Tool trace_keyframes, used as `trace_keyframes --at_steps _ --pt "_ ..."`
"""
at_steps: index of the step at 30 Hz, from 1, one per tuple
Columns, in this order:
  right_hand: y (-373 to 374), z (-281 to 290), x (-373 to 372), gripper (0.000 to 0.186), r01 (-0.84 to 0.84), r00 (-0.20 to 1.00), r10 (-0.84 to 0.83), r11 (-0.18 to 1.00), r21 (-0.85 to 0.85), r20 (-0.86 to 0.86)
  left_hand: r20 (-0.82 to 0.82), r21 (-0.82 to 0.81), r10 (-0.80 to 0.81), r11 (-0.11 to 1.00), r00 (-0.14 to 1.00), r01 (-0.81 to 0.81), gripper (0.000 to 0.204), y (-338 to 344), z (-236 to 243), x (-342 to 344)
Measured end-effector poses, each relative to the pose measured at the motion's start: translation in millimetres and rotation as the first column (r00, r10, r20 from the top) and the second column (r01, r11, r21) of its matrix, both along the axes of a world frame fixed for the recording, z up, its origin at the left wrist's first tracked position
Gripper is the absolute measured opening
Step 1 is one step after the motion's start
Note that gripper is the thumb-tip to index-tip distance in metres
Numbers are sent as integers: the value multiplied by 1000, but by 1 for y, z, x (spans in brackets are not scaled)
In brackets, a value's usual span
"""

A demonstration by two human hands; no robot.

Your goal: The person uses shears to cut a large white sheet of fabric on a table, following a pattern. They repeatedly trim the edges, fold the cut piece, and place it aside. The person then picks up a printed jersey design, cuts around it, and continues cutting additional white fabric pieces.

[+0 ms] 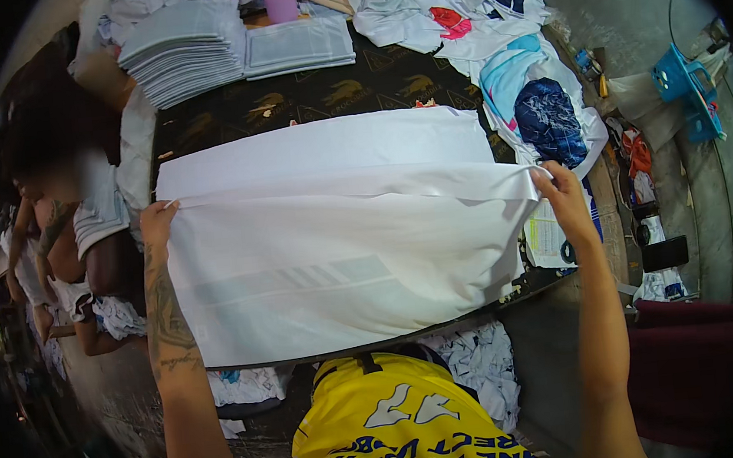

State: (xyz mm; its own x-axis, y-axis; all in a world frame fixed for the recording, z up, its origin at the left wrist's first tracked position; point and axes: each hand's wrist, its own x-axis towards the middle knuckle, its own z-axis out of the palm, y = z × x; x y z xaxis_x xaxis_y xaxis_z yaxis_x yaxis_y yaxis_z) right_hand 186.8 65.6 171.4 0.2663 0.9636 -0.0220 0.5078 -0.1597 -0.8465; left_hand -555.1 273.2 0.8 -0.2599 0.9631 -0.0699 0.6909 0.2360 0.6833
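A wide piece of white fabric (pixel 322 224) stretches across the dark table, held up along a folded edge. My left hand (pixel 158 223) pinches that edge at its left end. At the right end, my right hand (pixel 562 194) grips a bunched corner between thumb and fingers. The far part of the cloth lies flat, while the near part drapes toward me. A grey-blue printed panel with slanted stripes shows faintly through the near part. Both arms reach forward, one on each side of the cloth.
Beyond the cloth, a tall stack of folded pale fabric (pixel 185 53) stands beside a lower stack (pixel 298 45) on the table (pixel 320 98). A dark blue bundle (pixel 547 121) lies at right. Someone sits at left near folded cloths. A blue plastic basket (pixel 683 83) is far right.
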Motion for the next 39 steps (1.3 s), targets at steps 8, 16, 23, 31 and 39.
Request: trace_keyframes --at_steps 8,16,23,31,39 --pt "96 -116 14 38 262 945 -238 961 -85 223 -252 42 23 999 967 -12 40 95 -67 25" --pt "173 -170 29 48 388 846 -332 920 -57 417 -262 85 55 996 964 -33 43 134 -73 28" --pt "165 -162 17 38 286 870 -259 958 -1 420 -330 167 156 980 931 -106 62 78 -39 99" --pt "-87 -123 0 25 223 820 26 905 -362 571 32 74 -809 588 587 806 51 -206 -17 366" --pt "-143 -141 -11 34 332 875 -141 871 -363 462 -280 92 -799 530 532 843 52 -149 11 490"
